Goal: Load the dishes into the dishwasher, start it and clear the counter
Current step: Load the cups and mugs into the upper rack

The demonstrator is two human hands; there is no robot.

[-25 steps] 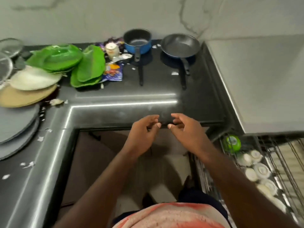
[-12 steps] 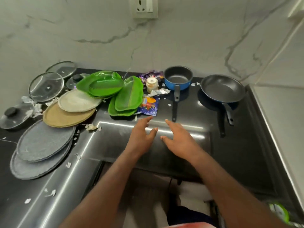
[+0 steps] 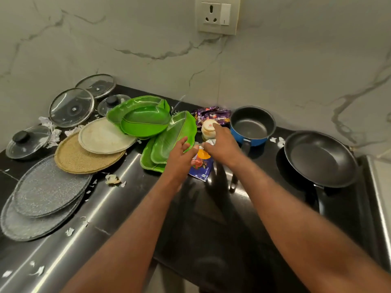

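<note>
Both hands have come forward to the back of the counter (image 3: 127,197): the left hand (image 3: 179,159), fingers straight and empty, reaches beside the green leaf-shaped plates (image 3: 167,142), and the right hand (image 3: 224,144) touches the small jar (image 3: 208,130), though I cannot tell if it grips it, so clearing probably begins.

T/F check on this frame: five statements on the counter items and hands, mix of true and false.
1. The blue saucepan is empty. True.
2. The frying pan sits left of the saucepan. False: it sits to its right.
3. Grey plates lie stacked at the left end of the counter. True.
4. The left hand grips a glass lid. False: it holds nothing, open beside the green plates; the glass lids lie at the back left.
5. A plug sits in the wall socket. False: nothing is plugged in.
</note>
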